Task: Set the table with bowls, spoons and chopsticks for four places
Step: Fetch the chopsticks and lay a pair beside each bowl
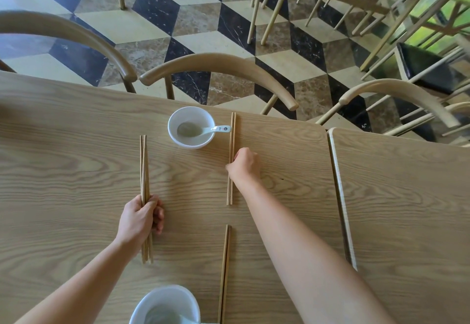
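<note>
A white bowl with a white spoon in it stands near the far edge of the wooden table. Right of it lies a pair of chopsticks, and my right hand rests on their middle with fingers curled over them. My left hand grips a bundle of chopsticks that points away from me. Another pair of chopsticks lies near me beside a second white bowl at the bottom edge, with a spoon partly visible in it.
Three curved wooden chair backs stand along the far side of the table. A second table butts against the right side with a narrow gap. Beyond is a patterned tiled floor with more chairs.
</note>
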The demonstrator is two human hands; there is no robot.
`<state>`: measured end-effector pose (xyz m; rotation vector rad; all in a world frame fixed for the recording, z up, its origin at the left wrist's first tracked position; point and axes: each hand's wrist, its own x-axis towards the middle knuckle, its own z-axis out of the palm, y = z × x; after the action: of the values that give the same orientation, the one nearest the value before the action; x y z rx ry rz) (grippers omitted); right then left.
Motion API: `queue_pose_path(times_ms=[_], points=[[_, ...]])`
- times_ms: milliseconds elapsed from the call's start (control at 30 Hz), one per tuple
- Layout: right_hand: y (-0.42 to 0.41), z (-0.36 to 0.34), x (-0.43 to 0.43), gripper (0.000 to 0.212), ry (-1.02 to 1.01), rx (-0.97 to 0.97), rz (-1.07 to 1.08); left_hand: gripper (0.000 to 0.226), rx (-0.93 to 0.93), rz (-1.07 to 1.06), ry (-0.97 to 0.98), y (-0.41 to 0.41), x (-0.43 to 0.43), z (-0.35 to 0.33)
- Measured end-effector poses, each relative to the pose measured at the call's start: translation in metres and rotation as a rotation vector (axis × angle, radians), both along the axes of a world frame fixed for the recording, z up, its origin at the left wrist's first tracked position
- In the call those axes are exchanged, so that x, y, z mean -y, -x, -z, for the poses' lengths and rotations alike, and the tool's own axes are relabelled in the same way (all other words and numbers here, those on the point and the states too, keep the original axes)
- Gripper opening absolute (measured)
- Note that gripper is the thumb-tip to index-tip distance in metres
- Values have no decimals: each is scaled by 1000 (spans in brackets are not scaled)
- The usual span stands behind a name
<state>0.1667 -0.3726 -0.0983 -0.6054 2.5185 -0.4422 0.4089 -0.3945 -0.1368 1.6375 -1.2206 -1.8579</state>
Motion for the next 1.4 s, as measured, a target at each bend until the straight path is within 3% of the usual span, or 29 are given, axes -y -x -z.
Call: queue_pose_path(times_ms=[333,433,567,733,900,1133,1400], points=[[-5,-23,-44,21,-63,15,56,23,11,25,-53,-5,-2,-17],[-14,-45,-70,19,-25,9,69,21,20,97,-13,-15,-14,-40],[-58,-80,-110,15,107,76,112,34,-103,112,-86,-31,-49,-81],[-162,-127,-176,14,408,496,225,25,-305,179,-245,-76,-117,-127],[-278,-155,-240,12,515,806,229,23,-459,333,-411,-153,-194,-164],[-348,-186,-303,26,594,861,243,27,-457,458,-353,-228,-252,-202],[-357,-204,-345,10,638,763,302,34,-463,462,-352,-254,-300,-224]])
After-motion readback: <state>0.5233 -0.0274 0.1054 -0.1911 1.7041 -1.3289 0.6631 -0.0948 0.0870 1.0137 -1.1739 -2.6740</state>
